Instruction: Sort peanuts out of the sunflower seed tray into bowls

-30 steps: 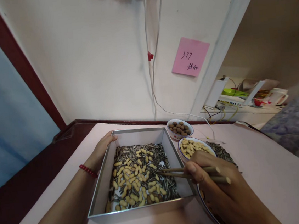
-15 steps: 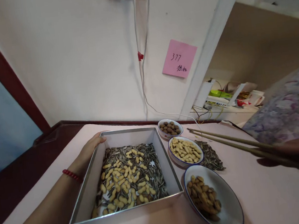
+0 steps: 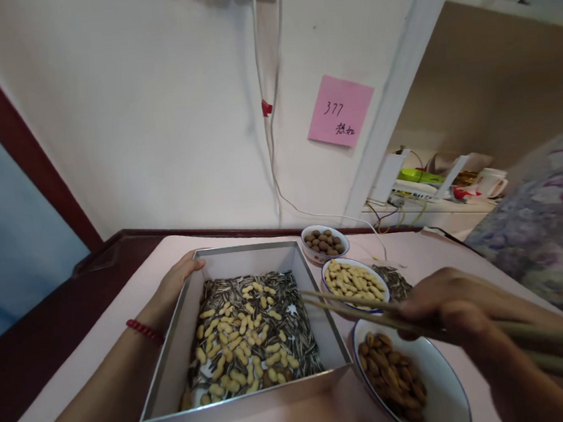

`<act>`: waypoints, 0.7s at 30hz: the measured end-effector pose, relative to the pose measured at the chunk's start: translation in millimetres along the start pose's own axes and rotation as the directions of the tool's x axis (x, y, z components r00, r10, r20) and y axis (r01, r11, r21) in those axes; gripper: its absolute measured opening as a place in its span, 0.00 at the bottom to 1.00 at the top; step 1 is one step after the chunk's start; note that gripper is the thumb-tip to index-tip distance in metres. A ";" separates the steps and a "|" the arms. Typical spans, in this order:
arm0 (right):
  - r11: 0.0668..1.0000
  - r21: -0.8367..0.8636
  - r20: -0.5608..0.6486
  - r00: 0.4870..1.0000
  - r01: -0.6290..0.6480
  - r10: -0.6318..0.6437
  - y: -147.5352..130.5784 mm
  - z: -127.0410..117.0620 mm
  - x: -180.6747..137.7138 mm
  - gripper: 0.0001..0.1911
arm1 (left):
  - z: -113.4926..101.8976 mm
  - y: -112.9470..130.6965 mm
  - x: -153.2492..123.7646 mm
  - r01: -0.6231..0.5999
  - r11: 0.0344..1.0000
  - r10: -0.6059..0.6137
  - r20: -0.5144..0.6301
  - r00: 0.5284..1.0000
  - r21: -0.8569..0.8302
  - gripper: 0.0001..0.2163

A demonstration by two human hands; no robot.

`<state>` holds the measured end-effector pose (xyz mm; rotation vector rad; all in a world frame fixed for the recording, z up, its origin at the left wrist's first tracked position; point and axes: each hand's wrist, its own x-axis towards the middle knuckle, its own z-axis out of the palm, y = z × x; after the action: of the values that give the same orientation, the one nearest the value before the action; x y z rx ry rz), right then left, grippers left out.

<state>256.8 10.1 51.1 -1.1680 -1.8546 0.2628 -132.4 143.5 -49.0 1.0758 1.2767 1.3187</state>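
Observation:
My left hand grips the far left corner of a shallow box, its fingers closed over the rim. Inside the box, peanuts in their shells lie mixed over striped sunflower seeds. My right hand is closed around a pair of long chopsticks. Their tips reach over the right wall of the box and hold nothing that I can see. Below the chopsticks stands a bowl of peanuts. Nearer me is a larger bowl of almond-like nuts, partly under my right hand.
At the back stands a small bowl of round brown nuts. A pile of sunflower seeds lies on the pink tabletop. A white cable hangs down the wall. At the right is a person in a flowered garment.
My right hand has swung left with the chopsticks, from the right side of the table to above the bowls. The tips now reach the box. My left hand keeps its hold.

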 end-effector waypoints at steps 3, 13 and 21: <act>0.998 0.054 0.241 0.970 -0.022 0.009 -22.4 19.1 11.1 0.18 | 1.7 -1.1 -2.0 -0.010 1.000 0.010 0.004 1.000 -0.017 0.21; 0.994 0.090 0.356 0.934 -0.056 0.021 -12.6 63.0 10.1 0.20 | 4.3 1.1 -0.7 -0.013 0.999 0.012 -0.015 1.000 -0.048 0.21; 0.988 0.107 0.269 0.960 -0.112 0.080 -20.1 55.3 12.9 0.22 | 4.3 3.2 -5.0 -0.019 0.999 0.019 -0.003 1.000 -0.033 0.20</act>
<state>199.7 24.5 38.6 -1.1855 -1.9814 0.6036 -127.7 139.3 -45.4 1.0655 1.2456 1.3514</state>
